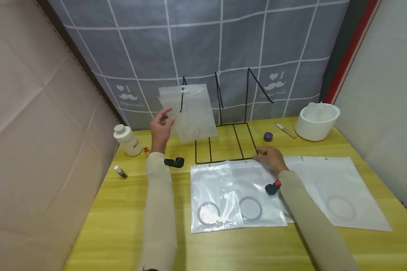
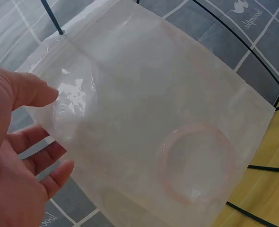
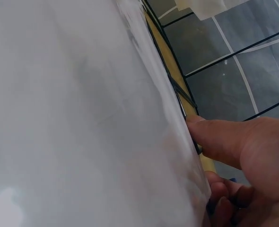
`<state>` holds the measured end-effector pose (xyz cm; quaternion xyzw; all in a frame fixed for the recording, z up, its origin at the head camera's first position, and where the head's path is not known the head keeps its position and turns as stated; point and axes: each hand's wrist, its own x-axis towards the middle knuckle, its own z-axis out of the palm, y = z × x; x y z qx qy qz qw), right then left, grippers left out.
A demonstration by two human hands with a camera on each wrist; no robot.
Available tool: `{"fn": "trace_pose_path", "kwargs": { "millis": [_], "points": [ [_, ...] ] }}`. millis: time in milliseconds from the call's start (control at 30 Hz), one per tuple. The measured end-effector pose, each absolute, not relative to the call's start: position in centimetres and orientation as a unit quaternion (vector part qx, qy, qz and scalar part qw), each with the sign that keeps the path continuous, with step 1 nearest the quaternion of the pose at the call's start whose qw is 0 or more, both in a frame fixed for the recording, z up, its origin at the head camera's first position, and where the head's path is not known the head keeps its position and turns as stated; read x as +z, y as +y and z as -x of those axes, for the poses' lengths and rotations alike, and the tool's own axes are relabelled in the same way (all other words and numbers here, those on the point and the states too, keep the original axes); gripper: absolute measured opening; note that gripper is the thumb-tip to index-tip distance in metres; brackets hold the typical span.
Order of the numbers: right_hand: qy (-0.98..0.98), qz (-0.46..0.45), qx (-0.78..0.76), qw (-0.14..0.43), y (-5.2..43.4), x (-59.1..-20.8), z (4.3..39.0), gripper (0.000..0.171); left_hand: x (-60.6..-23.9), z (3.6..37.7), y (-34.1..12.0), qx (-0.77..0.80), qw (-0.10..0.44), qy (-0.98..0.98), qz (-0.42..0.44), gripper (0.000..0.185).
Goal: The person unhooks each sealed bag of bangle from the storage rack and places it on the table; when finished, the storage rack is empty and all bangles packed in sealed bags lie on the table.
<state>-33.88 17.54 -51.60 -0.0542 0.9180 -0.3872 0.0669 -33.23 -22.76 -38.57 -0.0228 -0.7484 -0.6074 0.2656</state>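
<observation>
A frosted zip bag point(image 1: 190, 113) with a faint ring inside hangs on the far-left prong of the black wire rack point(image 1: 224, 146). The left hand point(image 1: 161, 128) is open beside its left edge; whether they touch is unclear. The right hand point(image 1: 273, 158) rests with loosely bent fingers on the rack's near-right corner and the bags lying on the tabletop point(image 1: 122, 226), holding nothing.

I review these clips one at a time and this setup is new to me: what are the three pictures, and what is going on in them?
No machine here: a person works with bare hands. One camera sits on the head, one on each wrist. The left hand is at a clear bag with a ring inside, hung on a black wire rack. The right hand rests at the rack's base, beside more bags lying on the yellow table. A white bottle and white tub stand nearby.
</observation>
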Motion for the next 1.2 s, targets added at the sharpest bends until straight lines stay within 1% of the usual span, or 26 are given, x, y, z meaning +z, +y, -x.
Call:
{"fn": "trace_pose_path", "kwargs": {
  "millis": [200,400,633,867,1200],
  "points": [
    [0.917,0.052,-0.391,0.066,17.7,-51.6,33.7,0.053,-38.3,33.7,-21.8,-0.628,0.288,-0.721,0.055,0.028],
    [0.919,0.045,-0.385,0.073,17.3,-51.8,33.4,0.054,-38.1,33.3,-21.7,-0.633,0.281,-0.718,0.069,0.030],
    [0.921,0.039,-0.377,0.085,17.5,-51.7,33.7,0.058,-37.9,32.5,-22.4,-0.650,0.290,-0.695,0.100,0.027],
    [0.927,0.039,-0.365,0.081,17.6,-51.5,33.9,0.057,-37.0,30.1,-22.9,-0.645,0.281,-0.696,0.145,0.027],
    [0.929,0.042,-0.358,0.078,17.4,-51.8,34.0,0.057,-34.9,26.3,-23.7,-0.639,0.230,-0.720,0.143,0.030]
  ]
}}
